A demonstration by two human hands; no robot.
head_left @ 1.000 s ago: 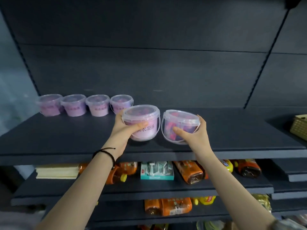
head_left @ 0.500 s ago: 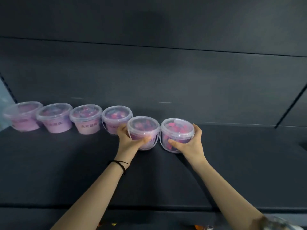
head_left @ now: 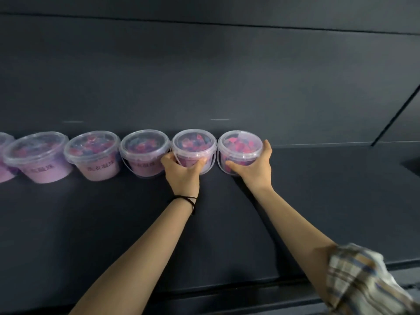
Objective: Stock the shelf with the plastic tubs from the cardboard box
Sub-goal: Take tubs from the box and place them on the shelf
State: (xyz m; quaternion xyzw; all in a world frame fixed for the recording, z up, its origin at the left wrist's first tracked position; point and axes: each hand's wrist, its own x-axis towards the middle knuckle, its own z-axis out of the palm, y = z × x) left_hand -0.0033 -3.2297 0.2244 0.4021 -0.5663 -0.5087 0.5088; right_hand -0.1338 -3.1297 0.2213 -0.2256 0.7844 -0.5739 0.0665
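A row of clear plastic tubs with pink and purple contents stands along the back of the dark shelf (head_left: 318, 201). My left hand (head_left: 181, 172) grips the front of the fifth tub (head_left: 193, 144). My right hand (head_left: 254, 169) wraps around the rightmost tub (head_left: 241, 144), thumb in front and fingers on its right side. Both held tubs rest on the shelf against the back panel, in line with the neighbouring tub (head_left: 145, 151) and two more tubs (head_left: 92, 153) (head_left: 37, 153) to the left. The cardboard box is out of view.
The dark back panel (head_left: 204, 76) rises right behind the tubs. Bare shelf extends to the right of my right hand and in front of the row. A plaid sleeve (head_left: 363, 280) covers my right upper arm.
Both hands have pushed their tubs from the shelf's front edge back to the rear panel, lining them up with the row. The view has moved closer and higher over the shelf.
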